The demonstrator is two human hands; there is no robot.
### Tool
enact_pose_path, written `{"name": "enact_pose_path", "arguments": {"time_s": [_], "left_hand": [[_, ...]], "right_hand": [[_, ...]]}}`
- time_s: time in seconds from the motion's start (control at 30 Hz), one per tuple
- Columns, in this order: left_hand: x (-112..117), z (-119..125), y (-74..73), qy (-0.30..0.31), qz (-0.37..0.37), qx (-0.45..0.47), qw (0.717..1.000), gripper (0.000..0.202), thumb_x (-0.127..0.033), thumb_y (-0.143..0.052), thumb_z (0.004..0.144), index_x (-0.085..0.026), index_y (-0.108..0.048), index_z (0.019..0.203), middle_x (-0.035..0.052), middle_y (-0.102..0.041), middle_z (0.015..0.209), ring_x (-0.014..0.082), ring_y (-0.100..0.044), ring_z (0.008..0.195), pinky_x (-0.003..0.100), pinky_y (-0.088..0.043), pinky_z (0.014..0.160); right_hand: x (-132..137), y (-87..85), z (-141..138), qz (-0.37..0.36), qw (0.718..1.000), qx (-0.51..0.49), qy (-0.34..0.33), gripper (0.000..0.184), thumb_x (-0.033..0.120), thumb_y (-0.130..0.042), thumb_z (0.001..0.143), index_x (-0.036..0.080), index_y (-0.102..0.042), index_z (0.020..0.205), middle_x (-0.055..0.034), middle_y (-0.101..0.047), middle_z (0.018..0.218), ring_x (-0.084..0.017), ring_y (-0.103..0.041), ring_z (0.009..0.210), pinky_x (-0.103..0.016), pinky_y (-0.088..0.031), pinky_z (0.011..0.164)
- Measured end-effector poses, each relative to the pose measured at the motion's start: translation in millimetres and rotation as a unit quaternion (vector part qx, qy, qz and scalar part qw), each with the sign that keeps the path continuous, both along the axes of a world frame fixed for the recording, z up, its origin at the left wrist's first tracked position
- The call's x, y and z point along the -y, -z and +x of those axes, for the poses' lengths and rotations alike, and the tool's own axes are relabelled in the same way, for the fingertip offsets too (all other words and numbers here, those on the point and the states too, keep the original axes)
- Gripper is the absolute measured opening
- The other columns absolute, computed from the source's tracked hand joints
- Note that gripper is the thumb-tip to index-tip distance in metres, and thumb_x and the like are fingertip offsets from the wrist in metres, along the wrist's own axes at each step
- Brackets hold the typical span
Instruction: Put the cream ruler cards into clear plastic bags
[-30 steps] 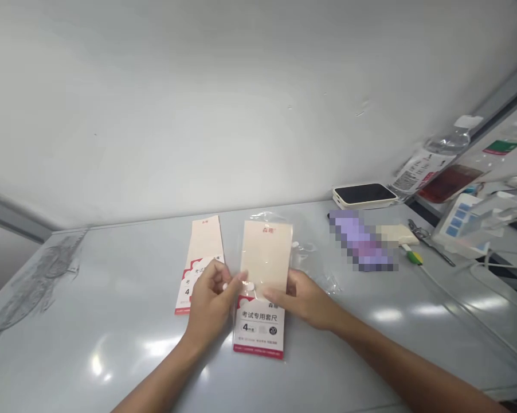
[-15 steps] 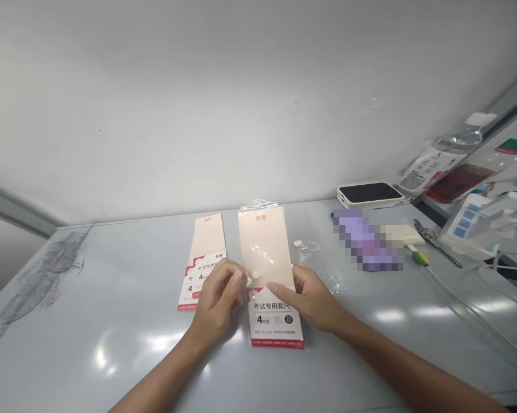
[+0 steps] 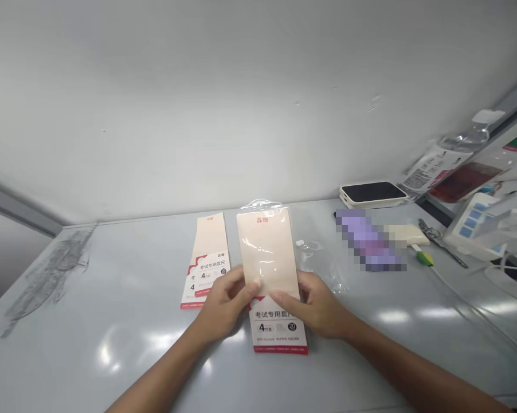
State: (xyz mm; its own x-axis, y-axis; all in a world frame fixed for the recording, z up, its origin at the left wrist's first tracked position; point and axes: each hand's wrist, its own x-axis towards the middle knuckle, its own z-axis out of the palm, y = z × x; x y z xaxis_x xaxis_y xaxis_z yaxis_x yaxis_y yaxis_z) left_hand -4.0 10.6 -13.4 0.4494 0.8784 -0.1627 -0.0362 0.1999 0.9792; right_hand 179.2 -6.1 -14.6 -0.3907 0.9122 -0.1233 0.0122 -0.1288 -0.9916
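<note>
Between my two hands is a clear plastic pouch [image 3: 269, 252] with a cream, white and red printed card inside. My left hand [image 3: 228, 301] grips its left edge, thumb on the front near a small white button. On the right edge my right hand [image 3: 316, 304] is closed the same way, thumb across the front and fingers behind. Left of the pouch, several similar printed cards [image 3: 209, 235] lie overlapped on the table, partly covered by my left hand. A second clear plastic pouch [image 3: 321, 261] with a white button lies flat just beyond my right hand.
On the right are a phone [image 3: 373, 192], a blurred-out purple item [image 3: 365, 241], a cream block with a cable [image 3: 407, 235], scissors [image 3: 441, 241] and a leaning bottle [image 3: 447, 155]. A clear ruler-like bundle [image 3: 52, 275] lies far left. A wall [image 3: 198, 115] borders the table's back.
My left hand has moved right from beside the pouch onto its left edge. The pouch now sits slightly nearer and straighter, gripped from both sides. The view has shifted a little.
</note>
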Motion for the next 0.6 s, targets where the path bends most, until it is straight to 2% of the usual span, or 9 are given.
{"name": "enact_pose_path", "arguments": {"time_s": [0.13,0.27,0.37,0.5,0.6], "left_hand": [[0.7,-0.9,0.9,-0.001,0.024,-0.033,0.999,0.025,-0.037,-0.048,0.084,-0.017,-0.062,0.090,0.0029,-0.058,0.071,0.0140,-0.053,0.065,0.027,-0.043,0.060],[0.7,-0.3,1.2,-0.004,0.018,-0.027,0.999,0.025,-0.037,-0.048,0.084,-0.016,-0.062,0.083,0.0031,-0.057,0.069,0.0136,-0.052,0.063,0.027,-0.042,0.059],[0.6,-0.4,1.6,-0.005,0.030,-0.026,0.999,0.024,-0.036,-0.050,0.083,-0.016,-0.060,0.074,0.0029,-0.057,0.068,0.0141,-0.053,0.065,0.027,-0.042,0.061],[1.0,1.4,4.0,-0.025,0.009,-0.026,0.999,0.024,-0.037,-0.050,0.083,-0.015,-0.060,0.079,0.0041,-0.058,0.073,0.0150,-0.054,0.068,0.027,-0.043,0.062],[1.4,4.4,5.8,-0.047,0.006,-0.032,0.998,0.024,-0.037,-0.052,0.081,-0.015,-0.058,0.075,0.0026,-0.056,0.070,0.0139,-0.053,0.066,0.027,-0.042,0.062]], "right_hand": [[0.2,1.6,-0.3,0.020,0.999,0.027,0.009,0.024,0.037,-0.056,0.080,0.017,-0.062,0.092,-0.0065,-0.066,0.084,-0.022,-0.062,0.076,-0.033,-0.050,0.062],[-0.2,5.0,0.0,0.048,0.997,0.050,0.024,0.022,0.038,-0.056,0.079,0.018,-0.062,0.088,-0.0051,-0.065,0.080,-0.020,-0.060,0.071,-0.031,-0.048,0.059],[-0.3,6.4,0.1,0.060,0.996,0.069,0.010,0.021,0.037,-0.054,0.081,0.019,-0.061,0.085,-0.0044,-0.064,0.076,-0.019,-0.058,0.067,-0.030,-0.047,0.057],[0.3,7.6,-1.5,0.064,0.995,0.080,-0.012,0.021,0.037,-0.050,0.083,0.019,-0.059,0.084,-0.0043,-0.063,0.075,-0.018,-0.058,0.065,-0.029,-0.046,0.055],[0.7,8.2,-2.9,0.070,0.993,0.089,-0.012,0.023,0.039,-0.051,0.082,0.018,-0.060,0.084,-0.0041,-0.064,0.074,-0.017,-0.057,0.063,-0.028,-0.045,0.052]]}}
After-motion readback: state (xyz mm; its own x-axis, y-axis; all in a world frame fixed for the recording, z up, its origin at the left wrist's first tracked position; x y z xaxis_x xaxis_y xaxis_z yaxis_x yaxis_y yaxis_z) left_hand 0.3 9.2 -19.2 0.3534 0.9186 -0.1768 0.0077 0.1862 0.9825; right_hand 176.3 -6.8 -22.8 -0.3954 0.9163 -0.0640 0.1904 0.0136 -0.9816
